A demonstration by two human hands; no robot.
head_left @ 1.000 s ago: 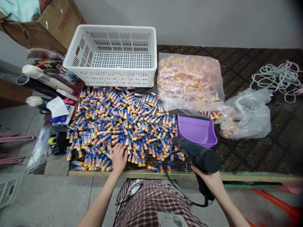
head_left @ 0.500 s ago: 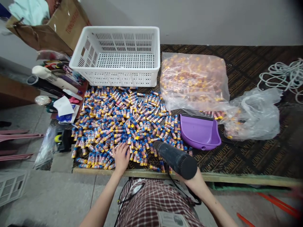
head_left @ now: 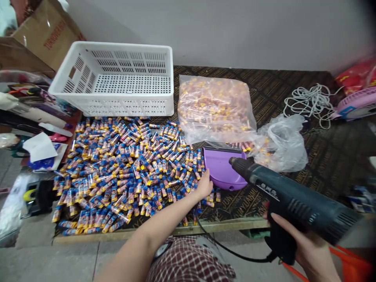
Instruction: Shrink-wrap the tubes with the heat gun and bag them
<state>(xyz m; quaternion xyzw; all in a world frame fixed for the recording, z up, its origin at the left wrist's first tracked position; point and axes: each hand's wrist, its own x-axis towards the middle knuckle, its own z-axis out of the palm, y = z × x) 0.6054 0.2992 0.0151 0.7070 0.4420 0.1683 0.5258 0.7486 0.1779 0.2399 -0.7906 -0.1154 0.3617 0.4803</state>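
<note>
My right hand [head_left: 308,244] is wrapped around the handle of a dark heat gun [head_left: 290,199]. The gun's nozzle points left, in front of the purple scoop-shaped dustpan [head_left: 220,164]. At the dustpan's left rim, my left hand [head_left: 205,184] has its fingers closed in against the edge; some of the fingers are hidden. Left of it spreads a wide layer of small clear tubes [head_left: 117,172] with blue and yellow ends, lying at many angles. A black cord [head_left: 232,254] runs from the gun's handle.
A white slatted crate [head_left: 117,103] stands behind the tubes. A clear bag full of yellow-and-pink pieces [head_left: 216,107] lies beside it, with a crumpled plastic bag [head_left: 283,145] and coiled white cord [head_left: 311,103] further right. A cardboard box [head_left: 49,35] and tape dispenser [head_left: 38,197] are at left.
My left hand has gone from the tubes rightward to the dustpan's rim. The heat gun in my right hand has swung right and up, now pointing left. The view has shifted right.
</note>
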